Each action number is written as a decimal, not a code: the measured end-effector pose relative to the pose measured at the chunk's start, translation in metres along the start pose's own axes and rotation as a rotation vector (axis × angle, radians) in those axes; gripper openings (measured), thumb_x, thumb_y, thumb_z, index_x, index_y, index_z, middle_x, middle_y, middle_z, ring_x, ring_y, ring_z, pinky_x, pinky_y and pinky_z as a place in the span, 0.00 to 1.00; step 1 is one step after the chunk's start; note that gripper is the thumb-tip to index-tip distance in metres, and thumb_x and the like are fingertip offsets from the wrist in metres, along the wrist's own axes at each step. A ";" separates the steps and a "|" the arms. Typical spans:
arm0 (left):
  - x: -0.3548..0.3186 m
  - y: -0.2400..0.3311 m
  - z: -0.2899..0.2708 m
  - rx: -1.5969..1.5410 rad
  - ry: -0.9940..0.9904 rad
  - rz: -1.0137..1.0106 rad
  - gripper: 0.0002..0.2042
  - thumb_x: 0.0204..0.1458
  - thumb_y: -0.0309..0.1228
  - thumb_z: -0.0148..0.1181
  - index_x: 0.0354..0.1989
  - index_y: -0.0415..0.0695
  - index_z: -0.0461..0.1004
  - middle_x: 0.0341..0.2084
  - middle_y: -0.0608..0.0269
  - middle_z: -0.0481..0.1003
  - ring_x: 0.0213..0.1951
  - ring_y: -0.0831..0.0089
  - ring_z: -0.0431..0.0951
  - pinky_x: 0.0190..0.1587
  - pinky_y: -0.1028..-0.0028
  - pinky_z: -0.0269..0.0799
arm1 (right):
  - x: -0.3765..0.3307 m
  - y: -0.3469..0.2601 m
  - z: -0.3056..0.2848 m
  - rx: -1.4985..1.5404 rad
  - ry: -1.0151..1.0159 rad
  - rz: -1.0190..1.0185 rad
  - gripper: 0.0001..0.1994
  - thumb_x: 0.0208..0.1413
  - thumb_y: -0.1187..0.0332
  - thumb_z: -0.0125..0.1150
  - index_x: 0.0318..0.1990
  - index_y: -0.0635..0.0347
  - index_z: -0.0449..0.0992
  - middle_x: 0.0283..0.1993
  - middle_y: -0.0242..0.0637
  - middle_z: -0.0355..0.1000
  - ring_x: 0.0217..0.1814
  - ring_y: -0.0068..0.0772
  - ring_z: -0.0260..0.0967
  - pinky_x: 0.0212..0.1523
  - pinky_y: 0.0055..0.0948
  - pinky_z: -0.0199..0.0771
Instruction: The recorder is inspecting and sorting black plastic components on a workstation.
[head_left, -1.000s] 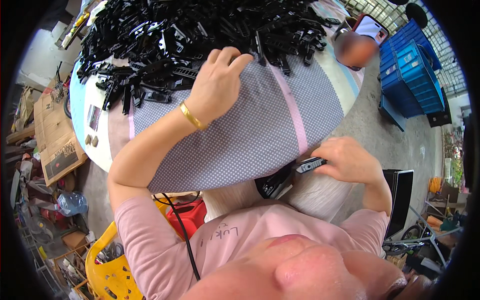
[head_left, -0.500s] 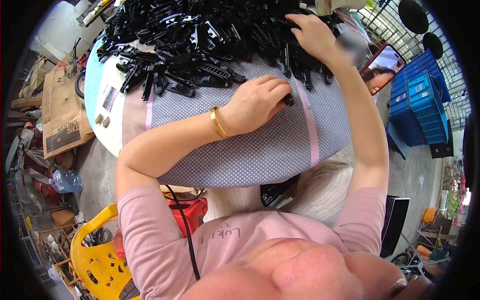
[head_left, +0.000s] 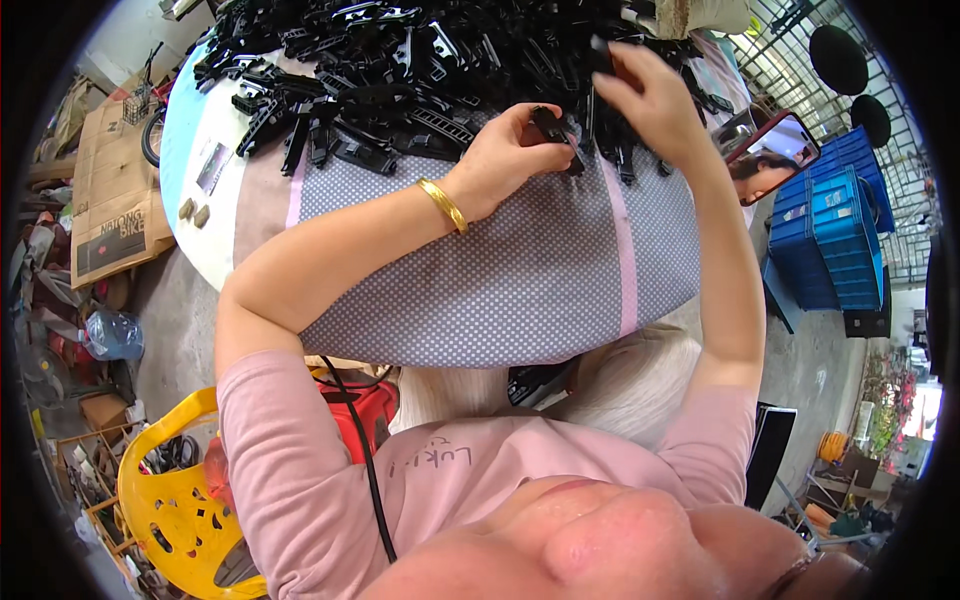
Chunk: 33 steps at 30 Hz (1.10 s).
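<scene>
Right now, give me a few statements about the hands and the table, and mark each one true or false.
1. The left hand pinches a small black plastic part in its fingers. True.
2. The right hand rests on the yellow chair. False: it is up at the pile of black parts on the table.
3. The left wrist wears a gold bangle. True.
4. The table is covered by a plain red cloth. False: the cloth is grey with small dots and pink stripes.
5. A phone stands at the table's right edge. True.
</scene>
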<state>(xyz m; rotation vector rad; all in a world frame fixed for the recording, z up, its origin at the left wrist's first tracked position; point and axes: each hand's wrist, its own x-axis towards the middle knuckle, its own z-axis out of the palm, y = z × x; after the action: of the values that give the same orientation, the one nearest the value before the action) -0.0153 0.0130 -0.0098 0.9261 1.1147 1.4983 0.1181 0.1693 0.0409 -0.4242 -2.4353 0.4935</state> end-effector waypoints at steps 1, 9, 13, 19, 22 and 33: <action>0.001 0.001 0.000 0.048 -0.007 0.006 0.23 0.48 0.19 0.55 0.55 0.34 0.60 0.40 0.58 0.74 0.39 0.74 0.76 0.45 0.76 0.75 | -0.016 -0.013 -0.003 0.073 -0.057 0.055 0.19 0.53 0.66 0.59 0.50 0.66 0.69 0.37 0.36 0.72 0.38 0.24 0.68 0.40 0.22 0.69; 0.000 -0.004 0.002 0.218 0.031 0.062 0.16 0.50 0.20 0.55 0.48 0.32 0.66 0.39 0.56 0.73 0.40 0.71 0.77 0.43 0.76 0.77 | -0.068 -0.053 0.013 0.050 -0.093 0.025 0.19 0.51 0.70 0.60 0.50 0.68 0.69 0.37 0.41 0.70 0.34 0.34 0.69 0.34 0.26 0.69; -0.004 -0.002 0.008 0.303 0.088 0.101 0.15 0.50 0.19 0.56 0.47 0.33 0.66 0.38 0.58 0.73 0.40 0.73 0.77 0.42 0.76 0.77 | -0.070 -0.054 0.018 -0.001 0.000 -0.095 0.19 0.49 0.70 0.60 0.48 0.67 0.70 0.37 0.44 0.70 0.37 0.44 0.69 0.37 0.33 0.70; -0.005 -0.001 0.007 0.412 -0.007 0.114 0.16 0.49 0.18 0.57 0.48 0.34 0.66 0.37 0.59 0.74 0.39 0.75 0.77 0.43 0.76 0.77 | -0.073 -0.048 0.016 -0.042 0.000 -0.103 0.19 0.48 0.70 0.60 0.49 0.66 0.70 0.37 0.43 0.70 0.40 0.44 0.69 0.40 0.34 0.69; -0.006 -0.003 0.004 0.454 0.027 0.105 0.17 0.49 0.18 0.58 0.49 0.35 0.67 0.36 0.59 0.75 0.38 0.75 0.78 0.43 0.76 0.76 | -0.073 -0.053 0.015 -0.161 -0.026 -0.097 0.19 0.48 0.69 0.60 0.49 0.64 0.71 0.36 0.41 0.70 0.39 0.40 0.67 0.39 0.32 0.70; -0.009 -0.003 0.010 0.440 0.008 0.184 0.19 0.46 0.24 0.62 0.49 0.34 0.71 0.34 0.60 0.77 0.34 0.79 0.76 0.37 0.81 0.74 | -0.077 -0.055 0.017 -0.497 -0.043 -0.164 0.20 0.45 0.73 0.60 0.50 0.61 0.72 0.41 0.35 0.66 0.42 0.35 0.64 0.41 0.28 0.70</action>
<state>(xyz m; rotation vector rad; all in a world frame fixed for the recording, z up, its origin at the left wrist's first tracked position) -0.0036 0.0059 -0.0105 1.3547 1.4282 1.4260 0.1567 0.0854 0.0137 -0.4110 -2.5945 -0.1828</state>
